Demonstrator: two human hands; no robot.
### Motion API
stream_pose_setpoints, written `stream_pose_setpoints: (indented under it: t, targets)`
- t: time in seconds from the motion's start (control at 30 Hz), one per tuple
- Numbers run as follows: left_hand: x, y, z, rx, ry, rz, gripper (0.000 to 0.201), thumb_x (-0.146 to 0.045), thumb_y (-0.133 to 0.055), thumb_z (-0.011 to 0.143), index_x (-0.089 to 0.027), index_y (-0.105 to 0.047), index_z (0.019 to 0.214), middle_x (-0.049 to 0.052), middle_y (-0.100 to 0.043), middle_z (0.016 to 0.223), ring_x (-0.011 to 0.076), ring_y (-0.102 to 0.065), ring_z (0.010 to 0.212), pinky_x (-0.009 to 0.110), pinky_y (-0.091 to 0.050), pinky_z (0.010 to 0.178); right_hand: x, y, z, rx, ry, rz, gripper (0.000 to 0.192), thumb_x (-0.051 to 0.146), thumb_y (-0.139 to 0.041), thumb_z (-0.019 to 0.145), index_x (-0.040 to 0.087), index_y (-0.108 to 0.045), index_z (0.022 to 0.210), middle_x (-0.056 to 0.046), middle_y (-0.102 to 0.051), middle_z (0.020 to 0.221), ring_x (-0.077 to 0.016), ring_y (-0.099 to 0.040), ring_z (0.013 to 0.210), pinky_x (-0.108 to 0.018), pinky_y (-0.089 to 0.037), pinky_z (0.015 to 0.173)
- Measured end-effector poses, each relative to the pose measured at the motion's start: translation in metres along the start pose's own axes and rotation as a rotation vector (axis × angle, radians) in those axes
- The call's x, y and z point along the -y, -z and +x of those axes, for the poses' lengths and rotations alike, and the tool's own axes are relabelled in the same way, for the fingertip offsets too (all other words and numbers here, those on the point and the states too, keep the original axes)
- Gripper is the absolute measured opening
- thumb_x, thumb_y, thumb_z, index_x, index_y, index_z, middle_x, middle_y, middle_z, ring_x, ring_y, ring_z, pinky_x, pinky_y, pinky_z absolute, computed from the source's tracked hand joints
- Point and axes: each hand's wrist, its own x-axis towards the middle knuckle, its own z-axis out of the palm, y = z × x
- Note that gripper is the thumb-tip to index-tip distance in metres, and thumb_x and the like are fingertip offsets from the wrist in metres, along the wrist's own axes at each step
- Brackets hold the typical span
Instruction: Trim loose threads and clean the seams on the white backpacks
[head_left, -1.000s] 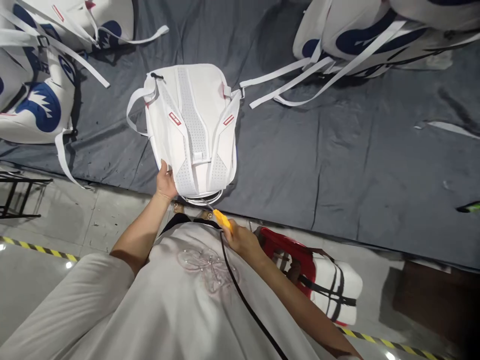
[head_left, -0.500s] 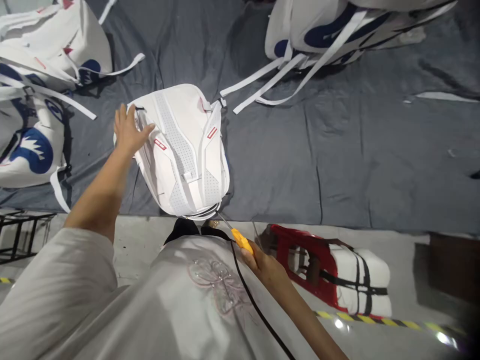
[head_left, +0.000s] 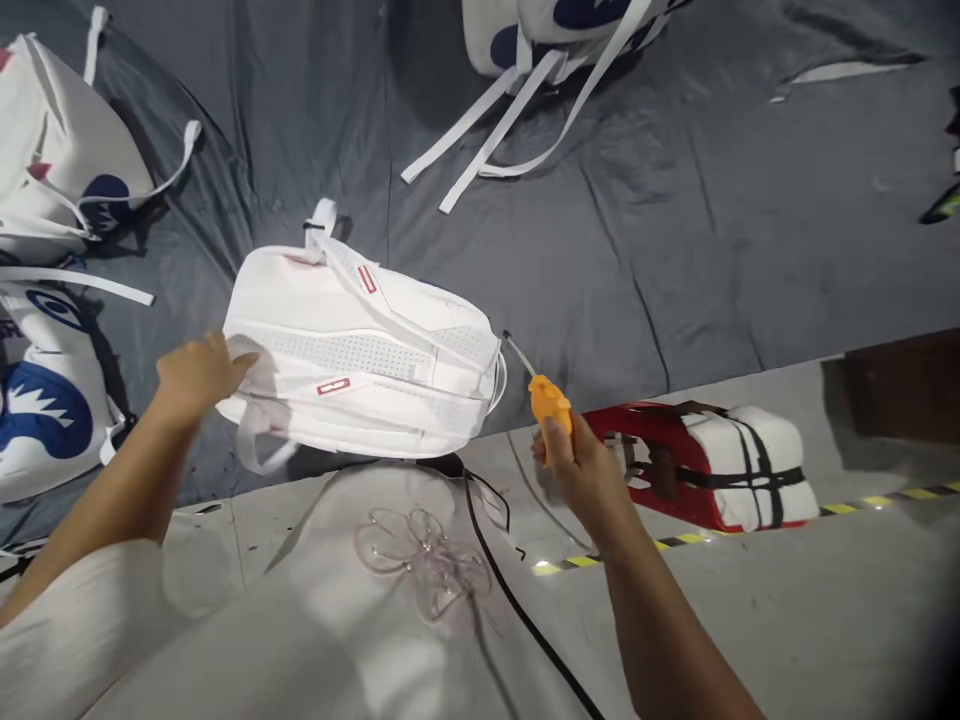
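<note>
A white backpack (head_left: 375,390) lies on the dark sheet, its straps and perforated back panel facing up and its length running left to right. My left hand (head_left: 199,375) grips its left end, thumb on top of the fabric and fingers partly hidden. Closed around the handle of an orange air blow gun (head_left: 551,405) is my right hand (head_left: 589,460). The gun's thin metal tube (head_left: 521,355) points up and left, its dark tip just right of the backpack's cord-like loop (head_left: 499,385), apparently apart from it.
Other white backpacks with navy patches lie at the left (head_left: 49,400) and top (head_left: 540,35), straps trailing over the dark sheet (head_left: 600,270). Right of me stands a red stool (head_left: 660,440) with a strapped white cushion. Black-and-yellow floor tape (head_left: 675,540) runs below it.
The backpack has turned from roughly upright to sideways, my left hand shifting down and left with its end. My right hand has risen and moved right with the blow gun. The view has shifted.
</note>
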Motion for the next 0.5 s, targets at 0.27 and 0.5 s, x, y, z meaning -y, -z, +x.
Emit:
stream_pose_setpoints:
  t: [0.27,0.5]
  targets:
    - [-0.153,0.064,0.07,-0.296,-0.739,-0.606,0.025,-0.032,-0.059,0.09,-0.021,-0.072,0.11,0.006,-0.074,0.111,0.026,-0.066,0.109,0.039,-0.048,0.095,0.1,0.012,0.025,0.048,0.046,-0.37,0.05,0.053,-0.026,0.104,0.02,-0.06,0.118,-0.009,-0.073,0.089,-0.0236,-0.066,0.076,-0.029,-0.034,0.06]
    - [-0.276,0.041,0.115,0.229,-0.999,-0.651,0.029,-0.03,-0.084,0.069,-0.022,-0.079,0.097,0.005,-0.079,0.095,0.0203,-0.071,0.082,0.029,-0.053,0.074,0.136,0.004,0.01,0.154,-0.11,-0.626,0.042,0.043,-0.026,0.107,0.021,-0.054,0.129,-0.008,-0.075,0.093,-0.0273,-0.07,0.085,-0.029,-0.032,0.059]
